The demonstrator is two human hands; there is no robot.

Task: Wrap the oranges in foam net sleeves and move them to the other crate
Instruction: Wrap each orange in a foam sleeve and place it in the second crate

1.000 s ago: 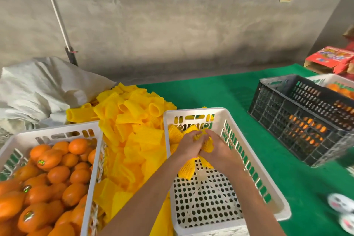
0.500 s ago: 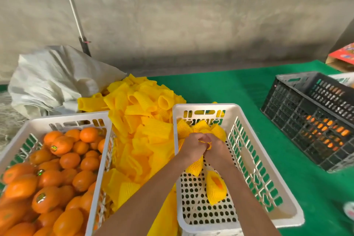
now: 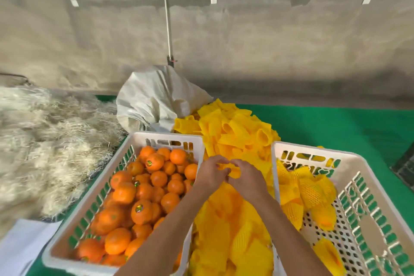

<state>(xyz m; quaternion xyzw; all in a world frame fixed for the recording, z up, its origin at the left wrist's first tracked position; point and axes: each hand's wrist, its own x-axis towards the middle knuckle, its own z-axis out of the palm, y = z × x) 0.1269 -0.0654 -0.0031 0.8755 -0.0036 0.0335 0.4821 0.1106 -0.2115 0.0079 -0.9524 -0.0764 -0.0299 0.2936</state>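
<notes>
— Where are the oranges?
— Unwrapped ones fill the left crate [image 3: 125,199]; wrapped oranges [image 3: 313,190] sit at the right crate's [image 3: 367,186] far end.
— And the hands?
— Over the sleeve pile [image 3: 233,208] between the crates. The left hand [image 3: 211,175] and right hand [image 3: 247,178] together pinch one foam sleeve [image 3: 228,169].

Two bare forearms, no sleeves, unadorned fingers [image 3: 220,164]

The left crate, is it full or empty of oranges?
Nearly full: bare oranges heap close to the rim of the left crate.
</notes>
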